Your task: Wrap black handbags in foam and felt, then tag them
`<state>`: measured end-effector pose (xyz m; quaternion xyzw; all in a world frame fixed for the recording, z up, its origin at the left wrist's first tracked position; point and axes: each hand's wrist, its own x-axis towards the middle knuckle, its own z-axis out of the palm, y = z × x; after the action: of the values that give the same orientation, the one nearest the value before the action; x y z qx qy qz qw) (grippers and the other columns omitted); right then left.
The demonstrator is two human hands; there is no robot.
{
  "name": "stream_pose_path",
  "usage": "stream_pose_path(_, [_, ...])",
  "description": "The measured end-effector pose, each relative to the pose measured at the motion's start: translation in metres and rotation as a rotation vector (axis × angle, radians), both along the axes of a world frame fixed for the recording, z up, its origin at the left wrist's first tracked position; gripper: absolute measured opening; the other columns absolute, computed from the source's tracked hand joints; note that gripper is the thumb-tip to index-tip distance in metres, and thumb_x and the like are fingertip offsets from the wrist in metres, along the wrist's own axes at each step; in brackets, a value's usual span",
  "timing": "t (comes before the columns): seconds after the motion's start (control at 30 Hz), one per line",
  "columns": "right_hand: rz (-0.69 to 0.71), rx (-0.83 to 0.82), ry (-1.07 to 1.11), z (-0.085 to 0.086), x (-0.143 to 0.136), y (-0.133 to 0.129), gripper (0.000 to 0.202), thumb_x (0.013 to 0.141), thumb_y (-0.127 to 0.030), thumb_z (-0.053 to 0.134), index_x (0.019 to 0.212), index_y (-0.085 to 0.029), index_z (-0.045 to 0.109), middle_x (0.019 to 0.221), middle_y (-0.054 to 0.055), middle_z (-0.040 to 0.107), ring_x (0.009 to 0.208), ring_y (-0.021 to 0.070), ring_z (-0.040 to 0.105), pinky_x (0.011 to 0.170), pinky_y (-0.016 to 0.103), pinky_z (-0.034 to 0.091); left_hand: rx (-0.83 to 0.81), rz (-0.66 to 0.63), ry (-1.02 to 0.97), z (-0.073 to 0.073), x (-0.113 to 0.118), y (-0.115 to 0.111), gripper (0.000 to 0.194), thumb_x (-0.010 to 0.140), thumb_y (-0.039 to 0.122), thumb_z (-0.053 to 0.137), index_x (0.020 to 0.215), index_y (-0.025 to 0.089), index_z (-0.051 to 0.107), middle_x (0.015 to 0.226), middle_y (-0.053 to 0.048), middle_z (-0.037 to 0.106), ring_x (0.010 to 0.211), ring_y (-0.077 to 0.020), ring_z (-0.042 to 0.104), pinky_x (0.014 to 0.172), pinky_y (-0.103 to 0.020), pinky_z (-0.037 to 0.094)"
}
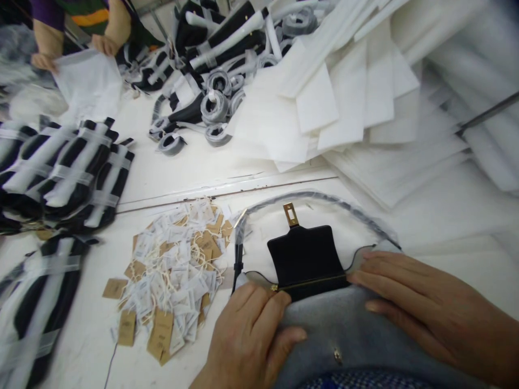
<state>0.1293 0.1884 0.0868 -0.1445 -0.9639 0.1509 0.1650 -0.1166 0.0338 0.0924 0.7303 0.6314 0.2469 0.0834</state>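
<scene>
A handbag [320,319] lies at the table's front edge, its grey side towards me. Its black flap [306,254] is folded out away from me and carries a gold metal clasp plate [291,214]. Behind it arches the plastic-wrapped shoulder strap [312,195]. My left hand [251,335] has its fingers curled over the bag's left top edge, near a gold zipper end. On the right side, my right hand [430,308] grips the bag's upper edge, thumb on the grey face and fingers along the rim. A small metal fitting [337,355] shows low on the grey face.
Left of the bag lies a heap of tags with strings [170,281]. Wrapped black bags [60,167] are stacked further left. White foam sheets [344,97] pile up at back right, beside rolled straps [214,105]. Across the table a co-worker's hands hold a white bag [89,81].
</scene>
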Motion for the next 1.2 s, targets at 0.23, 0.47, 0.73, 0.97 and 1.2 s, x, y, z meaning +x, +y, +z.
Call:
stream_pose_path(0.23, [-0.014,-0.018,-0.121,-0.015,-0.007,0.000,0.028,0.099,-0.026,0.043,0.119,-0.020,0.060,0.085,0.004,0.072,0.066,0.0195,0.066,0.057,0.033,0.050,0.000,0.067,0.111,-0.016,0.005,0.003,0.026,0.100,0.037,0.046,0.109,0.017,0.060,0.074,-0.001,0.067,0.063,-0.0148,0.061,0.059,-0.028,0.044])
stream_pose_path(0.47, [-0.041,0.003,-0.331,-0.038,-0.021,0.004,0.025,0.100,-0.028,0.038,0.114,-0.020,0.057,0.089,0.003,0.067,0.051,0.0140,0.057,0.042,0.028,0.029,-0.130,0.093,0.182,-0.036,0.005,0.002,0.025,0.100,0.029,0.045,0.121,0.020,0.056,0.097,-0.002,0.070,0.068,-0.0156,0.061,0.061,-0.030,0.045])
stream_pose_path(0.73, [-0.017,0.044,-0.349,-0.032,-0.022,0.000,0.031,0.087,-0.003,0.041,0.103,-0.020,0.061,0.106,0.006,0.064,0.077,0.0202,0.063,0.066,0.033,0.048,-0.226,0.010,0.309,-0.041,0.006,0.002,0.043,0.091,0.013,0.051,0.134,0.019,0.050,0.118,-0.005,0.067,0.070,-0.0183,0.061,0.062,-0.035,0.050])
stream_pose_path(0.97, [0.135,0.026,-0.053,-0.035,-0.010,0.002,0.026,0.100,-0.014,0.039,0.110,-0.016,0.063,0.103,0.008,0.068,0.091,0.0192,0.060,0.084,0.034,0.049,-0.151,-0.012,0.304,-0.038,0.006,0.001,0.032,0.096,0.011,0.041,0.119,0.021,0.061,0.127,-0.006,0.064,0.099,-0.0237,0.064,0.082,-0.041,0.054])
stream_pose_path(1.2, [0.059,0.094,-0.178,-0.023,0.005,-0.022,0.076,0.089,-0.068,0.048,0.136,-0.009,0.053,0.133,0.017,0.060,0.121,0.0342,0.055,0.102,0.052,0.045,-0.014,-0.074,0.220,-0.027,0.012,-0.006,0.031,0.102,0.021,0.038,0.115,0.018,0.066,0.112,-0.001,0.073,0.104,-0.0176,0.066,0.103,-0.035,0.048])
